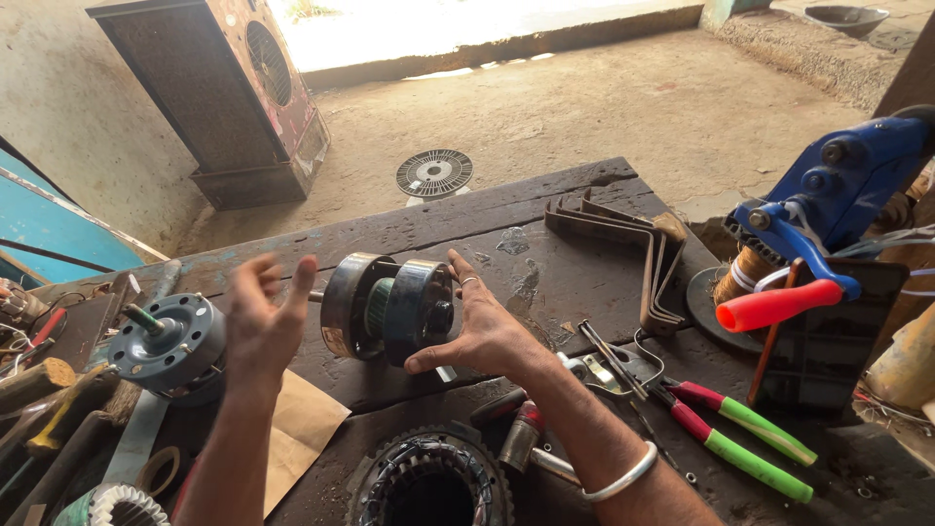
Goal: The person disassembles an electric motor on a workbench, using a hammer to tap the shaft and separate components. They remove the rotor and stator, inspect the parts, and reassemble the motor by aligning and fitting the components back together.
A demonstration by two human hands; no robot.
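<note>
A dark round motor body (390, 307) with a shaft on its left end lies on its side on the worn wooden workbench (526, 209). My right hand (477, 326) rests against its right end, fingers spread, a ring on one finger and a metal bangle on the wrist. To the left of the motor my left hand (263, 317) is raised with fingers apart, holding nothing and just clear of it. A grey motor end cover (166, 341) with a green-tipped shaft sits further left. A stator ring (429, 482) with windings lies at the near edge.
Pliers with green and pink handles (740, 433) lie at the right, beside bent metal brackets (623, 239). A blue winding tool with a red handle (818, 214) stands at far right. Assorted tools clutter the left edge (39, 390). A box-shaped air cooler (234, 88) and a fan grille (433, 172) are on the floor.
</note>
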